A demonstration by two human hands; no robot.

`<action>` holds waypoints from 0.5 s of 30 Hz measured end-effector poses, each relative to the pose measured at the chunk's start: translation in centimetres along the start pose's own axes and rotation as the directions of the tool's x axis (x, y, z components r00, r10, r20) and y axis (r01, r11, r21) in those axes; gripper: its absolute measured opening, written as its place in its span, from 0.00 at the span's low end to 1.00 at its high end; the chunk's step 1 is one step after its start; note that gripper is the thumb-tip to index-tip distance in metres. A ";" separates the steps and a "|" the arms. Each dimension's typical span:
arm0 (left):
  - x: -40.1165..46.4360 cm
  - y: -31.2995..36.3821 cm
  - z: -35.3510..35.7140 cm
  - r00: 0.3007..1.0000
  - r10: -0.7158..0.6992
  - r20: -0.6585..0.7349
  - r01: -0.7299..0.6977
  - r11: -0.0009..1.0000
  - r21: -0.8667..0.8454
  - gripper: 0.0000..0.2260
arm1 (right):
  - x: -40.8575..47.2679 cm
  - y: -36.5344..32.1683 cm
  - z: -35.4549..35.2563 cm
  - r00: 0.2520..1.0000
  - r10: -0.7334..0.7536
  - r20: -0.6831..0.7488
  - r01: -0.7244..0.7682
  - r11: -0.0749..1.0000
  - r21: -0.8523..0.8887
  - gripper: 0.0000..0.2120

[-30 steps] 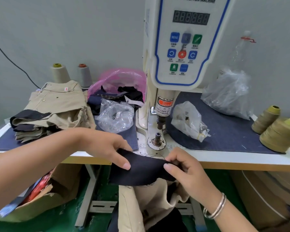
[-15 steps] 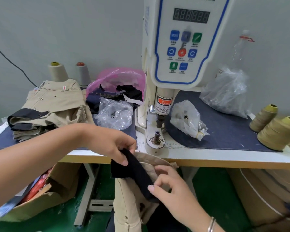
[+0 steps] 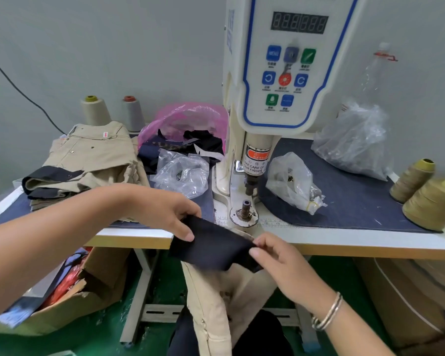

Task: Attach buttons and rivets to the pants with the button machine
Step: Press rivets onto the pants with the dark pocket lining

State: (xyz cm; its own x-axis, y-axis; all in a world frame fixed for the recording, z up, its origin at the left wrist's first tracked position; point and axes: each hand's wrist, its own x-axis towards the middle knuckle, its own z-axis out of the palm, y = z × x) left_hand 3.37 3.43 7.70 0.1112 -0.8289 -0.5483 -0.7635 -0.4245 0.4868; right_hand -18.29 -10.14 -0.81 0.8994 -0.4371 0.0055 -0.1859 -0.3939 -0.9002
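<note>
Khaki pants (image 3: pixel 211 299) are hanging off the worktop (image 3: pixel 344 238) edge while left hand (image 3: pixel 162 209) and right hand (image 3: pixel 280 260) fingers are pinching their dark flap (image 3: pixel 211 246) just short of the button machine's die (image 3: pixel 246 210), so nothing's getting pressed yet, though finished pants (image 3: pixel 88 160) are piling up left.

Four cones of thread stand on the worktop (image 3: pixel 319 238): pale beige cone (image 3: pixel 95 111), grey cone (image 3: pixel 131 114), and two olive-yellow cones (image 3: pixel 412 179) (image 3: pixel 437 201). Three clear plastic bags (image 3: pixel 180 173) (image 3: pixel 292 181) (image 3: pixel 355 142) and one pink plastic bag (image 3: pixel 185 119) lie there. One white button machine (image 3: pixel 280 73) stands upright.
</note>
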 end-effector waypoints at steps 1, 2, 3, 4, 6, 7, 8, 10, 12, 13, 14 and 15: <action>0.1 -0.2 -0.1 1.000 -0.020 -0.008 0.020 1.000 0.015 0.02 | 0.2 -0.2 -0.5 1.000 0.003 0.001 -0.003 0.999 0.044 0.06; 0.2 -0.4 -0.1 0.999 -0.031 -0.017 0.031 1.000 0.001 0.04 | 0.4 -0.5 -1.1 1.000 0.011 0.002 -0.011 0.996 0.090 0.06; 0.3 -0.5 -0.1 0.999 -0.028 -0.024 0.027 0.999 -0.045 0.04 | 0.6 -0.8 -1.6 1.000 0.022 0.001 -0.022 0.990 0.137 0.07; 0.3 -0.6 -0.1 0.999 -0.011 -0.036 0.007 0.993 -0.117 0.04 | 0.8 -1.1 -2.1 1.000 0.030 -0.003 -0.029 0.983 0.180 0.08; 0.2 -0.9 -0.2 0.997 0.040 -0.066 -0.058 0.951 -0.304 0.05 | 1.2 -1.7 -3.1 0.999 0.025 -0.026 -0.019 0.978 0.210 0.11; 0.1 -1.0 -0.3 0.995 0.070 -0.078 -0.094 0.921 -0.377 0.07 | 1.4 -1.9 -3.4 0.999 0.014 -0.041 -0.005 0.979 0.203 0.12; 0.0 -1.0 -0.3 0.992 0.105 -0.076 -0.127 0.897 -0.423 0.08 | 1.6 -2.1 -3.7 0.998 0.002 -0.059 0.010 0.979 0.204 0.12; 0.0 -0.9 -0.2 0.987 0.155 -0.040 -0.156 0.877 -0.454 0.07 | 1.9 -2.4 -4.1 0.995 -0.003 -0.095 0.027 0.968 0.248 0.11; 0.1 -0.9 -0.2 0.983 0.182 -0.006 -0.165 0.877 -0.452 0.06 | 2.2 -2.7 -4.6 0.995 0.005 -0.095 0.023 0.955 0.296 0.11; 0.3 -0.9 -0.2 0.988 0.156 -0.015 -0.146 0.878 -0.455 0.05 | 2.3 -2.9 -4.8 0.996 0.011 -0.092 0.019 0.949 0.314 0.12; 0.5 -0.9 -0.3 0.994 0.096 -0.045 -0.106 0.882 -0.460 0.07 | 2.5 -3.1 -5.0 0.995 0.013 -0.099 0.019 0.947 0.322 0.13; 0.7 -0.8 -0.4 0.996 0.035 -0.087 -0.071 0.886 -0.459 0.12 | 2.5 -3.2 -5.3 0.994 0.006 -0.114 0.030 0.950 0.312 0.13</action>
State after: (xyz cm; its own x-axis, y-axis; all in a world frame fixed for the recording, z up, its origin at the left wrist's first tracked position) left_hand 4.37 3.03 7.18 0.1393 -0.8718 -0.4696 -0.3920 -0.4840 0.7824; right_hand -17.51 -14.26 4.38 0.8475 -0.5284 0.0497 -0.0261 -0.1350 -0.9905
